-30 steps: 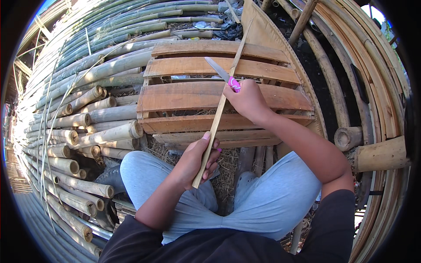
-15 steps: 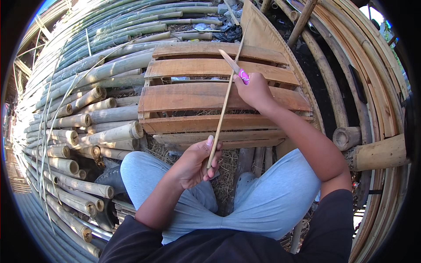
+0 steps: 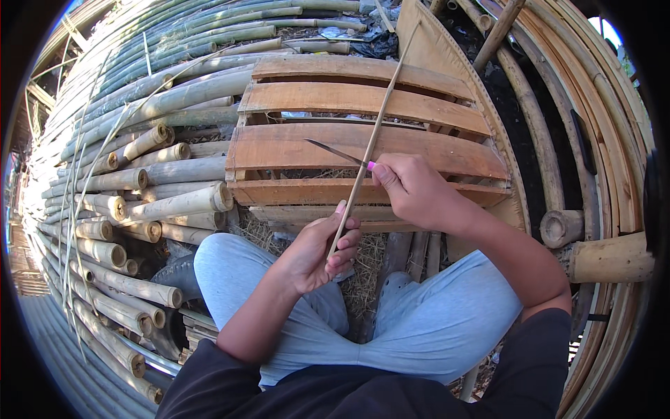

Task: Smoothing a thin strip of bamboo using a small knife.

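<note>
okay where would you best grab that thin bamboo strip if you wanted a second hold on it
Probably the bare stretch of the bamboo strip above the knife, pinched from the side. The left hand grips its lower end and the right hand sets the blade against its middle, so only the upper part, slanting over the wooden pallet, is free.

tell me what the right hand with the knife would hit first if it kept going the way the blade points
The right hand aims its knife left across the bamboo strip. Beyond the tip lies the wooden pallet, probably met first, though depth is unclear.

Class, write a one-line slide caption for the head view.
Left hand grips a bamboo strip; right hand holds a knife against it.
</note>
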Tool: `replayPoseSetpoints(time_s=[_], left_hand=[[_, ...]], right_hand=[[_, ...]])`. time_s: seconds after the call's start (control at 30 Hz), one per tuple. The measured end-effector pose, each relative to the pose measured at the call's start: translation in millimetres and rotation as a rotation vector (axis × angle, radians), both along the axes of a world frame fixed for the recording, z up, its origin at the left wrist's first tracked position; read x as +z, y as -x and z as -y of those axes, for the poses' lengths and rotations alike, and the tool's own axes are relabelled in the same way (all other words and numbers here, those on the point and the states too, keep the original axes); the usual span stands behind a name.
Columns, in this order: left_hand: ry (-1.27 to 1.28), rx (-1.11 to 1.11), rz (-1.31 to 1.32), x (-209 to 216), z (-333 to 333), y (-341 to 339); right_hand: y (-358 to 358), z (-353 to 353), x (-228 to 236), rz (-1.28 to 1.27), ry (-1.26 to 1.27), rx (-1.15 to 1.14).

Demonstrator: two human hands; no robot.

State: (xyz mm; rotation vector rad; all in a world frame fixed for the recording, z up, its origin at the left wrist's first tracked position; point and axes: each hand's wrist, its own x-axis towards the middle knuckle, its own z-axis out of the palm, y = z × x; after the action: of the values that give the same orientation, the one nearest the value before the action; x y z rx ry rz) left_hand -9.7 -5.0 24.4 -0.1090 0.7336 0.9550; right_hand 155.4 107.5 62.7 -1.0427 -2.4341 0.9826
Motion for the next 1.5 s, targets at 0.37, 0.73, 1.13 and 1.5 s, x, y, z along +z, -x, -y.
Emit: replayPoseSetpoints(time_s=[0.37, 0.73, 1.13, 1.5], left_hand=[[-0.172, -0.063, 0.216, -13, -3, 13], [-0.086, -0.034, 0.195, -9, -33, 5], [-0.181, -0.078, -0.081, -11, -36, -17], [-0.191, -0.072, -0.346, -11, -16, -24]], right_hand=[[-24, -13, 3, 0.060, -0.116, 0.037], [-18, -9, 24, 0.026, -0.147, -0.007], [-35, -4, 9, 0.153, -0.130, -0.078], [-31, 15, -24, 0.019, -0.262, 0.137]])
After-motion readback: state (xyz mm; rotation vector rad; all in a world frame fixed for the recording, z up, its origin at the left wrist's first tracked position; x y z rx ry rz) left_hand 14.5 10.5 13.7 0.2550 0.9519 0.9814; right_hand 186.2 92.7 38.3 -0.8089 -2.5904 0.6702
